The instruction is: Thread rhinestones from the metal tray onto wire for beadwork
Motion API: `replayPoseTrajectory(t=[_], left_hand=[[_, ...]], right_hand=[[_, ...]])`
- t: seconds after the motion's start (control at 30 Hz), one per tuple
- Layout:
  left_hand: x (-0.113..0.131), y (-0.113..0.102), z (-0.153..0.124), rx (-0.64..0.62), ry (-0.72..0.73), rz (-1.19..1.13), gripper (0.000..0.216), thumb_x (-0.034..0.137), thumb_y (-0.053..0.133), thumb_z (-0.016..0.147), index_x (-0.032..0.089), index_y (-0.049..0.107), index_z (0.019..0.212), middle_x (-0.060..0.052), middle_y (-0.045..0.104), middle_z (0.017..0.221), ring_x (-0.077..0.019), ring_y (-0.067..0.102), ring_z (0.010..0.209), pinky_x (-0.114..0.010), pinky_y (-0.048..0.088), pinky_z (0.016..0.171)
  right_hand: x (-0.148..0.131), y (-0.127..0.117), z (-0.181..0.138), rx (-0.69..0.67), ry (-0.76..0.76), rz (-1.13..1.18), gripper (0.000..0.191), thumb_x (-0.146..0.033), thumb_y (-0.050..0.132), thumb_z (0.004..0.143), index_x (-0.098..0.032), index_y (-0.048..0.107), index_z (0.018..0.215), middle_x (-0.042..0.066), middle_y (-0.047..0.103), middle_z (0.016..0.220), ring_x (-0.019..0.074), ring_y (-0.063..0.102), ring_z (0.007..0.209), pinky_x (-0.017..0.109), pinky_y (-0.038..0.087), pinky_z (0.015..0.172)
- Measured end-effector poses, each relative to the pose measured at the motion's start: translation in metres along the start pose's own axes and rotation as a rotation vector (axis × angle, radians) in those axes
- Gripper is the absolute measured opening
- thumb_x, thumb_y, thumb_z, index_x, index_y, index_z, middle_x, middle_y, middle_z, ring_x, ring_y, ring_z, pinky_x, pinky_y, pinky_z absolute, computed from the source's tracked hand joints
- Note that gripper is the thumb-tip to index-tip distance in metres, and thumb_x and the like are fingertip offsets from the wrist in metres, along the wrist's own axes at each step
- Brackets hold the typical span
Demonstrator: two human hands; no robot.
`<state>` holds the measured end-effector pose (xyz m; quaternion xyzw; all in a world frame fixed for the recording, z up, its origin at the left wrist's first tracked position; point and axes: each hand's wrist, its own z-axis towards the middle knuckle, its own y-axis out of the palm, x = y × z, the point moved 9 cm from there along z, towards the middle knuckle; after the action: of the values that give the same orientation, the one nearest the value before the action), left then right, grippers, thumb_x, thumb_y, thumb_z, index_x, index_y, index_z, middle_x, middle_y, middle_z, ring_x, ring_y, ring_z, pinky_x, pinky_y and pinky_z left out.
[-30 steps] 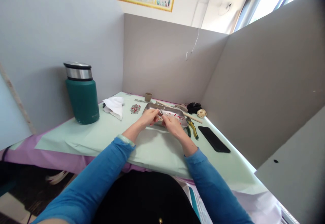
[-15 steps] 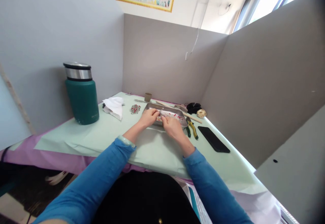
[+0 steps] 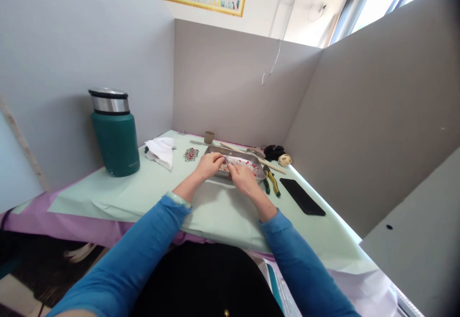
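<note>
In the head view, the left hand [image 3: 210, 165] and the right hand [image 3: 243, 179] meet at the near edge of the tray [image 3: 215, 149]. Both hands have their fingers bent in tight, with the tips almost touching each other. It looks like they pinch something very small. It is too tiny to tell what it is, or which hand has it.

The tray sits on the table [image 3: 143, 187], in the middle and far from the body. Little red and white beads [image 3: 247, 164] lie inside it.

Here is what I think could go wrong. The hands lean on the tray's near rim. A push down there could tip the tray, and the beads could roll out. The small thing could slip from the fingertips and drop among the beads, where it would be hard to find. The pliers [image 3: 271, 181] lie just beside the tray on the right, and the phone [image 3: 302, 196] is near them. A quick swing of the right arm could knock them. The flask [image 3: 115, 132] stands well apart on the left, so it looks safe.
</note>
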<state>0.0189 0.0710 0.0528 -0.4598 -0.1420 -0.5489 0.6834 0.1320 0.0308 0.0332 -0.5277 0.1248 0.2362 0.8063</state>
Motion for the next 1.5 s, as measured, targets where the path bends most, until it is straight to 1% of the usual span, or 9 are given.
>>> replayPoseTrajectory(t=[0.1,0.27,0.37,0.5,0.7,0.9,1.1,1.27,1.5], left_hand=[[-0.001,-0.001,0.001,0.027,0.003,0.046,0.019,0.025,0.049,0.075,0.016,0.062,0.066,0.001,0.055,0.055,-0.0110,0.046,0.056,-0.021,0.032,0.054],[-0.014,0.016,-0.003,-0.111,-0.160,-0.250,0.025,0.030,0.045,0.081,0.015,0.058,0.066,0.005,0.042,0.044,-0.0071,0.035,0.037,-0.020,0.027,0.040],[-0.017,0.021,-0.006,-0.140,-0.255,-0.368,0.027,0.028,0.042,0.084,0.014,0.053,0.063,0.005,0.045,0.048,-0.0049,0.031,0.033,-0.020,0.025,0.035],[-0.016,0.022,-0.008,-0.151,-0.293,-0.457,0.025,0.028,0.041,0.086,0.013,0.055,0.072,0.003,0.049,0.053,-0.0038,0.031,0.031,-0.019,0.026,0.033],[-0.015,0.023,-0.007,-0.179,-0.244,-0.441,0.017,0.020,0.044,0.084,0.013,0.057,0.076,0.005,0.046,0.048,-0.0038,0.031,0.032,-0.017,0.024,0.032],[-0.014,0.020,-0.006,-0.157,-0.241,-0.494,0.020,0.024,0.040,0.086,0.013,0.055,0.077,0.006,0.042,0.044,-0.0035,0.027,0.030,-0.017,0.021,0.032],[-0.015,0.020,-0.004,-0.147,-0.206,-0.428,0.021,0.027,0.041,0.084,0.013,0.055,0.075,0.006,0.042,0.043,-0.0041,0.029,0.031,-0.017,0.021,0.034],[-0.016,0.019,-0.003,-0.137,-0.150,-0.306,0.026,0.031,0.040,0.082,0.014,0.055,0.070,0.006,0.043,0.042,-0.0051,0.032,0.033,-0.018,0.024,0.037],[-0.014,0.019,-0.003,-0.151,-0.118,-0.253,0.030,0.034,0.039,0.082,0.014,0.054,0.067,0.007,0.042,0.041,-0.0054,0.032,0.035,-0.019,0.026,0.040]], right_hand=[[0.001,0.000,0.001,0.017,0.002,-0.095,0.051,-0.044,0.028,0.092,-0.017,0.066,0.071,0.008,0.066,0.073,0.0189,0.057,0.069,0.026,0.035,0.063],[0.005,0.004,0.003,-0.041,-0.003,-0.008,0.052,-0.042,0.026,0.092,-0.017,0.064,0.066,0.006,0.066,0.070,0.0168,0.057,0.067,0.024,0.035,0.062],[0.006,0.003,0.003,-0.032,0.000,0.005,0.052,-0.043,0.027,0.092,-0.017,0.063,0.065,0.006,0.065,0.070,0.0167,0.056,0.067,0.024,0.034,0.061],[0.007,0.000,0.003,-0.017,0.031,0.001,0.050,-0.042,0.028,0.091,-0.017,0.062,0.064,0.006,0.065,0.070,0.0168,0.056,0.066,0.024,0.034,0.060],[0.008,-0.002,0.002,-0.005,0.044,0.017,0.050,-0.044,0.028,0.091,-0.017,0.061,0.064,0.005,0.065,0.069,0.0164,0.056,0.068,0.024,0.034,0.061],[0.008,0.004,0.001,-0.019,0.017,0.021,0.056,-0.048,0.023,0.092,-0.017,0.063,0.068,0.006,0.066,0.069,0.0158,0.056,0.066,0.023,0.035,0.060],[0.005,0.005,0.000,-0.030,0.014,-0.048,0.055,-0.047,0.022,0.093,-0.017,0.065,0.076,0.007,0.068,0.078,0.0167,0.058,0.071,0.023,0.036,0.062],[0.004,0.006,-0.001,-0.035,0.034,-0.103,0.054,-0.046,0.021,0.093,-0.018,0.066,0.082,0.008,0.068,0.082,0.0175,0.059,0.074,0.024,0.036,0.064],[0.002,0.004,-0.001,0.018,0.029,-0.123,0.050,-0.043,0.025,0.092,-0.017,0.065,0.077,0.008,0.067,0.076,0.0187,0.059,0.074,0.026,0.034,0.064]])
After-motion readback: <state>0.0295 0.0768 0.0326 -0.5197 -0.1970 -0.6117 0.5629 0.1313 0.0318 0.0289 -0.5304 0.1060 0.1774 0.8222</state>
